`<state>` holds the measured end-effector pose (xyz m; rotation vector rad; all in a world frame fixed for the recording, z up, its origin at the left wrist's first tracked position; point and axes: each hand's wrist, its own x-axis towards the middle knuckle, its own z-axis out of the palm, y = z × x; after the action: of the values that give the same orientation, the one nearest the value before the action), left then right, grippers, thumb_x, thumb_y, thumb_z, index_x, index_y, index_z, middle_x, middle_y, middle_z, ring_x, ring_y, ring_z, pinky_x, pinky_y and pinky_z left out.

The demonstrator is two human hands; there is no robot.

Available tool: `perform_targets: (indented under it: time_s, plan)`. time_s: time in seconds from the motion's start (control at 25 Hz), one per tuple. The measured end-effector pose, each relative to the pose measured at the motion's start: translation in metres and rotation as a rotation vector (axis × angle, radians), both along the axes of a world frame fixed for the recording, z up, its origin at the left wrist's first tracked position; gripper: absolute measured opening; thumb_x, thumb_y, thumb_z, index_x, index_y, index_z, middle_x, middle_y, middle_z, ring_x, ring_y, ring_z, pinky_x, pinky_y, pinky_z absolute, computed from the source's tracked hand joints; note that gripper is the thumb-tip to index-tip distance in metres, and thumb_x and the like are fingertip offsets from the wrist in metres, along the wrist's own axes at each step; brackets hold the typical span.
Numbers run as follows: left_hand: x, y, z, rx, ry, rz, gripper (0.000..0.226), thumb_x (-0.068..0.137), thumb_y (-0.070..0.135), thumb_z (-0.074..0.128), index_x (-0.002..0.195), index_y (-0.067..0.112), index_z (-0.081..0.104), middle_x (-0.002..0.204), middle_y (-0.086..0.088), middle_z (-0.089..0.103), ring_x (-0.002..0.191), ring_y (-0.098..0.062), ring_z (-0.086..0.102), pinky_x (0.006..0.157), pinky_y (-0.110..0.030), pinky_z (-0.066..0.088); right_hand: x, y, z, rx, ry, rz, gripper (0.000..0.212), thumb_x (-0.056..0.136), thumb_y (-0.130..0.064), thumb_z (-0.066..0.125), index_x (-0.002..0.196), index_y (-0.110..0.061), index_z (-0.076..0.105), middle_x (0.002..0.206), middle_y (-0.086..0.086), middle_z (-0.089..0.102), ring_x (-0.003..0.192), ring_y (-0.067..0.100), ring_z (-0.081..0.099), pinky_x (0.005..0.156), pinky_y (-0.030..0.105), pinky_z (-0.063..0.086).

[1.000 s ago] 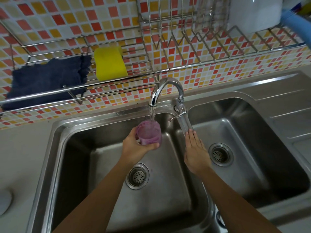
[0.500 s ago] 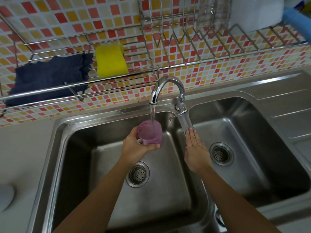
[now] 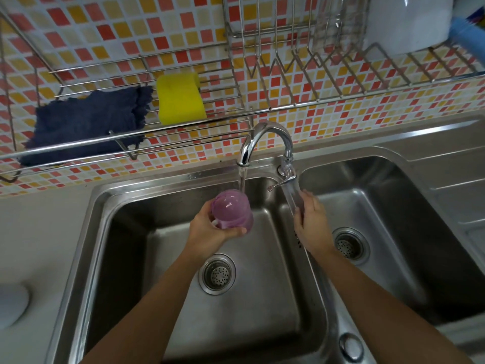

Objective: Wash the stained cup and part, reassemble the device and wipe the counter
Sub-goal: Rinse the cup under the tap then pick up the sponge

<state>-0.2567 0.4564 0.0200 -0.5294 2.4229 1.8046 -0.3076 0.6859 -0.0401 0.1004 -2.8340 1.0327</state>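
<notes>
My left hand (image 3: 207, 236) grips a purple-stained cup (image 3: 231, 210) by its side and holds it over the left sink basin (image 3: 126, 232). Water runs from the chrome faucet (image 3: 265, 137) and lands at the cup's far rim. The cup is tilted, and its inside looks cloudy purple. My right hand (image 3: 312, 224) lies on the divider between the two basins, its fingertips against the lower end of the faucet lever (image 3: 288, 183). Nothing is held in it.
A wire rack (image 3: 288, 82) on the tiled wall carries a dark blue cloth (image 3: 84, 124), a yellow sponge (image 3: 181, 101) and a white item (image 3: 406, 22). The right basin (image 3: 388, 195) has a drain. A grey round object (image 3: 10, 306) sits on the left counter.
The cup has tilted more and shifted slightly under the stream. My right hand's fingers, flat on the divider before, now bend against the lever's end.
</notes>
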Motion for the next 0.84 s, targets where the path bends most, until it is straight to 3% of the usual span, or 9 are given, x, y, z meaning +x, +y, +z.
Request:
perform_targets:
  time_s: [0.08, 0.2, 0.28, 0.36, 0.44, 0.52, 0.68, 0.76, 0.84]
  plan:
    - [0.000, 0.000, 0.001, -0.005, 0.000, -0.014, 0.078, 0.051, 0.005, 0.090, 0.119, 0.018, 0.055, 0.108, 0.004, 0.063, 0.091, -0.001, 0.060, 0.064, -0.001, 0.047, -0.026, -0.006, 0.017, 0.068, 0.071, 0.103, 0.050, 0.087, -0.001, 0.049, 0.136, -0.005, 0.041, 0.141, 0.014, 0.042, 0.131, 0.027, 0.038, 0.108, 0.031, 0.027]
    - [0.002, 0.000, 0.002, 0.016, -0.002, -0.003, 0.078, 0.051, 0.005, 0.090, 0.119, 0.020, 0.055, 0.109, 0.006, 0.064, 0.093, -0.001, 0.061, 0.066, -0.001, 0.048, -0.059, -0.019, 0.030, 0.340, 0.025, 0.361, 0.059, 0.081, 0.005, 0.052, 0.137, -0.010, 0.040, 0.144, 0.010, 0.039, 0.135, 0.026, 0.033, 0.107, 0.039, 0.036]
    - [0.003, 0.001, 0.003, 0.010, 0.002, -0.004, 0.081, 0.050, 0.007, 0.091, 0.121, 0.020, 0.054, 0.109, 0.006, 0.064, 0.095, -0.002, 0.061, 0.068, -0.003, 0.049, -0.070, -0.025, 0.029, 0.550, -0.039, 0.459, 0.054, 0.081, 0.002, 0.053, 0.132, -0.011, 0.045, 0.141, 0.011, 0.042, 0.134, 0.027, 0.033, 0.105, 0.042, 0.039]
    - [0.004, 0.001, 0.004, 0.002, 0.010, -0.007, 0.082, 0.049, 0.010, 0.092, 0.121, 0.021, 0.054, 0.110, 0.006, 0.064, 0.097, -0.005, 0.062, 0.071, -0.007, 0.051, -0.074, -0.029, 0.030, 0.619, -0.055, 0.468, 0.038, 0.086, -0.006, 0.054, 0.124, -0.012, 0.051, 0.131, 0.011, 0.051, 0.123, 0.026, 0.044, 0.097, 0.041, 0.046]
    - [0.004, 0.000, 0.007, -0.010, 0.018, -0.001, 0.082, 0.049, 0.012, 0.092, 0.121, 0.022, 0.054, 0.109, 0.008, 0.064, 0.097, -0.004, 0.062, 0.073, -0.008, 0.051, -0.071, -0.031, 0.041, 0.482, -0.049, 0.368, 0.022, 0.094, -0.016, 0.048, 0.115, -0.010, 0.054, 0.117, 0.013, 0.059, 0.106, 0.028, 0.056, 0.083, 0.039, 0.049]
    - [0.004, -0.001, 0.008, -0.028, 0.024, 0.000, 0.082, 0.048, 0.012, 0.092, 0.120, 0.023, 0.054, 0.108, 0.008, 0.064, 0.098, -0.005, 0.062, 0.079, -0.012, 0.051, -0.068, -0.024, 0.050, 0.328, 0.005, 0.229, 0.022, 0.098, -0.021, 0.041, 0.110, -0.008, 0.055, 0.106, 0.017, 0.063, 0.093, 0.034, 0.061, 0.074, 0.036, 0.045]
    - [0.008, 0.000, 0.009, -0.040, 0.027, -0.024, 0.084, 0.047, 0.014, 0.093, 0.121, 0.022, 0.055, 0.109, 0.006, 0.065, 0.100, -0.008, 0.062, 0.083, -0.019, 0.051, -0.063, -0.011, 0.056, 0.024, -0.017, 0.044, 0.028, 0.099, -0.025, 0.039, 0.106, -0.006, 0.059, 0.091, 0.020, 0.066, 0.082, 0.035, 0.062, 0.071, 0.035, 0.045]
    - [0.014, 0.001, 0.009, -0.031, 0.024, -0.031, 0.083, 0.047, 0.013, 0.093, 0.120, 0.022, 0.056, 0.108, 0.006, 0.065, 0.100, -0.007, 0.062, 0.082, -0.018, 0.050, -0.052, -0.016, 0.052, -0.180, -0.020, -0.070, 0.027, 0.099, -0.023, 0.039, 0.110, -0.007, 0.058, 0.094, 0.017, 0.066, 0.084, 0.032, 0.062, 0.069, 0.029, 0.041]
    - [0.023, 0.001, 0.009, -0.023, 0.015, -0.051, 0.083, 0.048, 0.012, 0.092, 0.121, 0.022, 0.055, 0.109, 0.006, 0.064, 0.101, -0.009, 0.062, 0.080, -0.016, 0.050, -0.029, -0.023, 0.040, -0.226, 0.004, -0.113, 0.031, 0.098, -0.019, 0.040, 0.123, -0.006, 0.051, 0.113, 0.016, 0.061, 0.098, 0.026, 0.058, 0.080, 0.029, 0.042]
